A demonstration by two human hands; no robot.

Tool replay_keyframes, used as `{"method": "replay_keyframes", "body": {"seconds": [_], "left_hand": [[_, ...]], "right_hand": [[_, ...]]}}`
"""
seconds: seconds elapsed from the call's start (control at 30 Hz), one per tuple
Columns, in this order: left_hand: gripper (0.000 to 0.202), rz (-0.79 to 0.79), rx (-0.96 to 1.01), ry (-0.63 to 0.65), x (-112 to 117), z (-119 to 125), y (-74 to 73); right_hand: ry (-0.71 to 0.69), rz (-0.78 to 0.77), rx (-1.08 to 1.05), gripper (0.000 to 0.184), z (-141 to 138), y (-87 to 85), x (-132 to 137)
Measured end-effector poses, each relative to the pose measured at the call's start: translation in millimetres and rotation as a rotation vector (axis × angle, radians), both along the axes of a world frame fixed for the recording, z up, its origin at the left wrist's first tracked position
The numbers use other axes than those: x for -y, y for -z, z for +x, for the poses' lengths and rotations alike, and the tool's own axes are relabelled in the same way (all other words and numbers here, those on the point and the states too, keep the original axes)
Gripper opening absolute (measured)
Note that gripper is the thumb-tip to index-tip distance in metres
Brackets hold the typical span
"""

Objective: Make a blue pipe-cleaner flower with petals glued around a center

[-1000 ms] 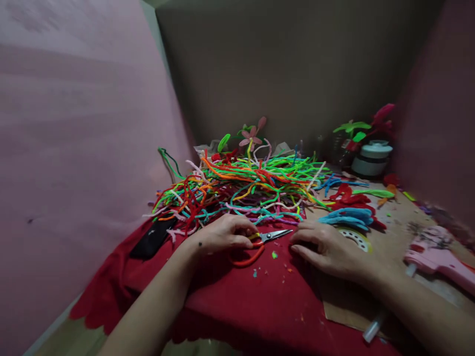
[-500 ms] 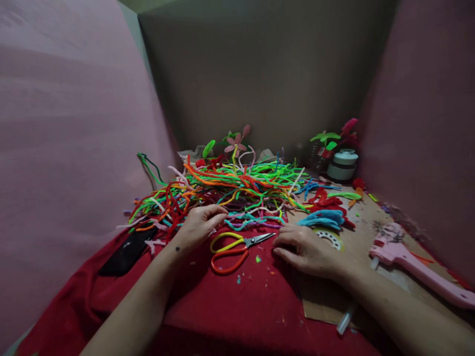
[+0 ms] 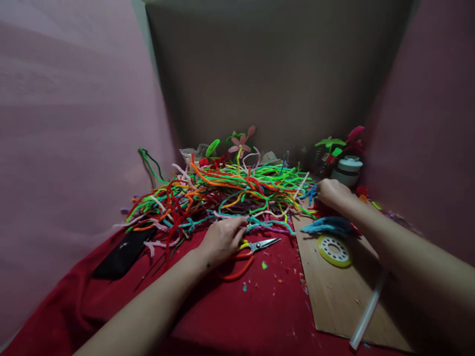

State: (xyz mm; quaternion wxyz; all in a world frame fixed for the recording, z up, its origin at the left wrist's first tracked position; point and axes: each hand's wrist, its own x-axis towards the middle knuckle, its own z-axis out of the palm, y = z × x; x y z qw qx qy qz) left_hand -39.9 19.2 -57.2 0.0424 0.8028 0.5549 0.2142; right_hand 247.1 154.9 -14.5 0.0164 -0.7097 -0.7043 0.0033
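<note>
My left hand point(image 3: 224, 238) is over the yellow and red handles of the scissors point(image 3: 264, 244). Its fingers are bent and close together by the front edge of a heap of colourful pipe cleaners point(image 3: 237, 185); what they hold, if anything, is hidden. Farther right, my right hand point(image 3: 333, 194) is curled beside short blue pipe cleaners point(image 3: 310, 194), its fingertips turned away from view. Below that hand lies a bundle of light blue pipe-cleaner loops point(image 3: 326, 226). A roll of tape with a yellow rim point(image 3: 334, 251) rests nearer to me on the cardboard.
Cardboard point(image 3: 334, 301) covers the right part of the red cloth point(image 3: 237, 316). A clear stick point(image 3: 367, 316) crosses its front edge. At left lies a black phone point(image 3: 120, 254). Pipe-cleaner flowers point(image 3: 240, 144) and a lidded jar point(image 3: 348, 170) stand behind, between pink side walls.
My right hand has moved up and away from me, from beside the scissors to the blue pipe cleaners. My left hand has shifted right, over the scissors' handles.
</note>
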Motion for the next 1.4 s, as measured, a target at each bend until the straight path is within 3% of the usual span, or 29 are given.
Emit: {"method": "replay_keyframes", "body": {"seconds": [0.2, 0.37, 0.57, 0.87, 1.1, 1.23, 1.4], "left_hand": [[0.019, 0.066, -0.092, 0.045, 0.8, -7.1, 6.5], [0.021, 0.089, -0.124, 0.075, 0.1, -7.8, 6.1], [0.021, 0.07, -0.17, 0.083, 0.9, -4.6, 2.9], [0.022, 0.066, -0.165, 0.071, -1.3, -6.2, 4.9], [0.023, 0.06, -0.175, 0.084, -1.4, -5.8, 3.9], [0.024, 0.053, -0.163, 0.095, -1.4, -6.3, 3.8], [0.022, 0.07, -0.142, 0.085, -1.1, -6.7, 3.3]], "right_hand": [[-0.101, -0.06, 0.246, 0.032, -4.3, 19.4, -19.6], [-0.285, -0.037, 0.376, 0.027, -0.1, 14.9, -26.4], [-0.353, -0.009, 0.434, 0.025, 8.2, 12.9, -29.4], [-0.567, 0.101, 0.48, 0.022, 15.9, 19.7, -36.8], [-0.615, 0.295, 0.471, 0.023, 27.0, -1.0, -23.6], [-0.62, 0.319, 0.428, 0.022, 34.3, -13.3, -10.9], [-0.482, 0.346, 0.343, 0.02, 44.3, -28.1, -2.7]]}}
